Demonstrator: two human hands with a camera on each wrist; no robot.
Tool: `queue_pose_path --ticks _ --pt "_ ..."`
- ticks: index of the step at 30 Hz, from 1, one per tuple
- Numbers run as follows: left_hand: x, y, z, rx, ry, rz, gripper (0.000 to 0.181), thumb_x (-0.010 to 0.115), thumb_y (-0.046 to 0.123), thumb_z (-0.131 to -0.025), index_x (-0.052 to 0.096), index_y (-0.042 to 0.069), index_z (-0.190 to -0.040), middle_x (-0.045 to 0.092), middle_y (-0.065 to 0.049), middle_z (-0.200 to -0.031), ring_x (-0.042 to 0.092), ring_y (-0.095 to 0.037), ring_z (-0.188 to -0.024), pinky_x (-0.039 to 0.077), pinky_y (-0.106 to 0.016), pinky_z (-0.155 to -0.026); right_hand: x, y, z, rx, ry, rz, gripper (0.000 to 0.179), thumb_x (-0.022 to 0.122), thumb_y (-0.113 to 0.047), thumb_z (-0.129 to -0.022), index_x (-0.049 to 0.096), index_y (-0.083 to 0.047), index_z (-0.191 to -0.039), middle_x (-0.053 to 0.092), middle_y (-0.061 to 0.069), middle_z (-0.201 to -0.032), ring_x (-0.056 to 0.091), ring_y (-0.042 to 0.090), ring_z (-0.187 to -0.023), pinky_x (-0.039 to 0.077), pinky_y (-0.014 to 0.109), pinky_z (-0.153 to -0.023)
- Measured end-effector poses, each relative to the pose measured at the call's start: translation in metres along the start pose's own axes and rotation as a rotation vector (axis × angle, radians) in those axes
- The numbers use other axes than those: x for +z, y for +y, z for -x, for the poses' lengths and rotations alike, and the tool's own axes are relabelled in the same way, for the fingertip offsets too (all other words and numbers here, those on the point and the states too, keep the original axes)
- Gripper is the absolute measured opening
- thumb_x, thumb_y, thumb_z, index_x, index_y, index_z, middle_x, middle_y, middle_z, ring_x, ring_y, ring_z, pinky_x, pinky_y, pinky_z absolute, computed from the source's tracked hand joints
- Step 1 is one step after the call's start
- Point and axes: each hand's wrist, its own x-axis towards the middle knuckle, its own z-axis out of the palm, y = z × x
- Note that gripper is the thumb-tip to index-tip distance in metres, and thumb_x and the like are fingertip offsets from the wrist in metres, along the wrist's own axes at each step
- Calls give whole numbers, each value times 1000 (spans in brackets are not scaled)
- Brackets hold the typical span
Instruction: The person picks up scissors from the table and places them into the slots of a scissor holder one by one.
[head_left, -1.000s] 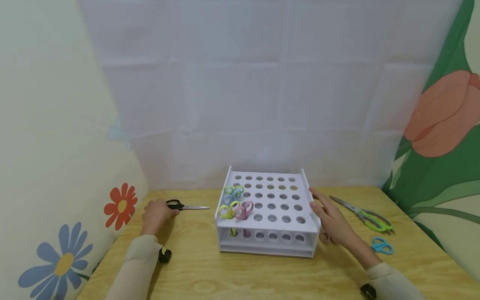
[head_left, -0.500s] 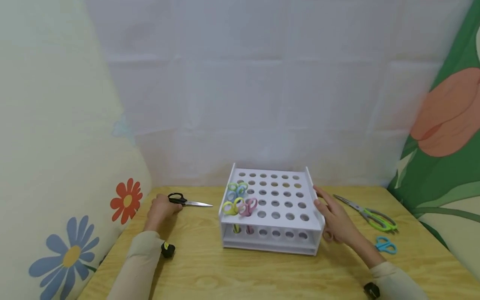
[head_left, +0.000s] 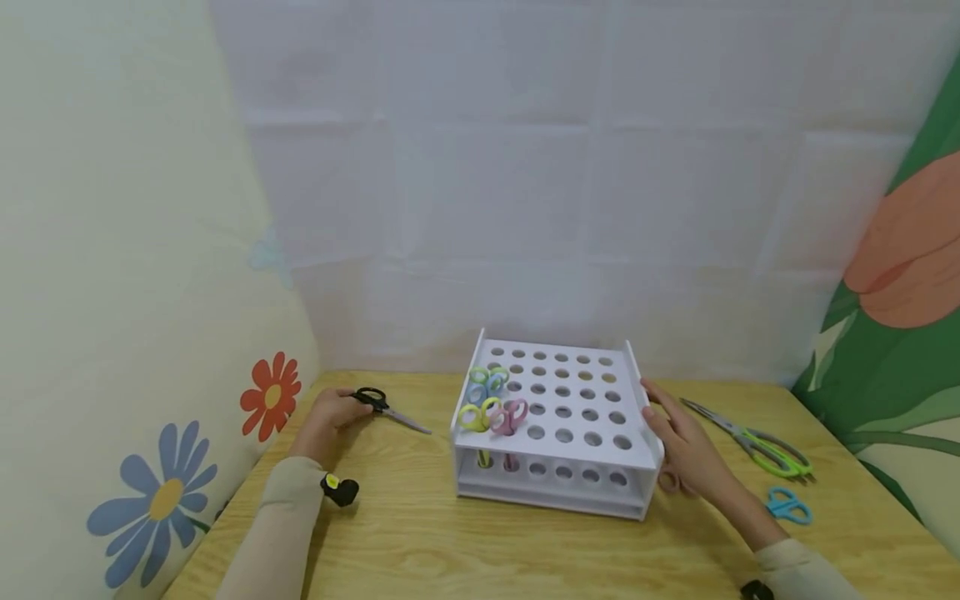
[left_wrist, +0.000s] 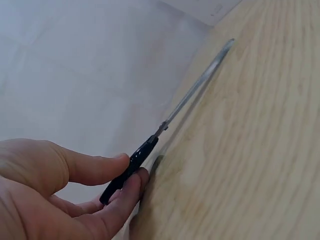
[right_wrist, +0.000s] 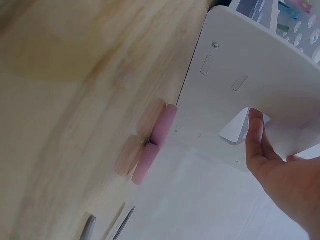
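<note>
My left hand (head_left: 333,421) pinches the black handle of a pair of scissors (head_left: 401,419) between thumb and fingers. In the left wrist view the handle is raised off the wood, and the scissors' blades (left_wrist: 200,80) slant toward the tabletop. A white rack (head_left: 573,454) with rows of round holes stands in the middle. Yellow scissors (head_left: 480,417), pink scissors (head_left: 509,417) and green and blue handles (head_left: 487,383) stick up from its left holes. My right hand (head_left: 693,450) grips the rack's right side wall, fingertips in the cutout (right_wrist: 235,131) seen in the right wrist view.
Right of the rack lie green-and-grey shears (head_left: 750,440) and blue-handled scissors (head_left: 789,506). Pink handle loops (right_wrist: 164,125) lie on the table beside the rack's right wall. A white sheet (head_left: 480,208) hangs behind the wooden table (head_left: 420,542).
The black scissors' tip has swung toward the table's front while my left hand keeps its pinch. My right hand still holds the rack. The head view has shifted slightly left.
</note>
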Motion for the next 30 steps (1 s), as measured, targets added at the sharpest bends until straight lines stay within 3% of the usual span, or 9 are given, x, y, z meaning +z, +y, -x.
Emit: queue_pose_path --ticks 5,9,15,21,25,30 --pt "2 5 -3 -47 -11 115 72 65 -3 -96 26 -9 -156 40 -33 -150 63 -29 -118 50 -39 -100 0 0 1 -11 -2 -24 52 44 -22 -111 31 -9 -160 43 26 -147 63 32 -99 55 34 -57" --pt "4 9 -2 -35 -4 179 71 65 -10 -94 28 -11 -154 40 -35 -148 68 -22 -106 51 -40 -99 0 1 1 -5 -9 -36 53 44 -23 -111 30 -10 -160 41 26 -148 62 32 -100 54 35 -53" --pt "5 13 1 6 -16 168 71 65 -10 -93 27 -13 -153 47 -36 -141 69 -16 -94 49 -43 -101 0 1 -1 6 -9 -43 53 44 -25 -111 31 -11 -161 40 25 -149 62 33 -99 50 38 -44" --pt "6 23 4 79 -62 212 70 61 -12 -95 24 -14 -154 50 -23 -125 66 -14 -91 51 -40 -98 0 1 0 26 -11 -69 53 44 -28 -111 31 -12 -160 41 24 -147 65 26 -82 44 39 -33" --pt "7 32 7 137 -74 202 67 61 -10 -96 27 -13 -153 51 -25 -129 65 -13 -93 53 -38 -96 0 2 0 47 -16 -102 54 44 -30 -111 31 -14 -160 40 24 -147 61 25 -67 40 43 -28" --pt "7 41 11 173 -67 215 60 61 -10 -96 32 -16 -149 58 -27 -129 67 -11 -92 54 -34 -93 1 3 -1 56 -23 -124 54 45 -30 -111 31 -14 -160 39 23 -148 61 25 -64 40 45 -28"
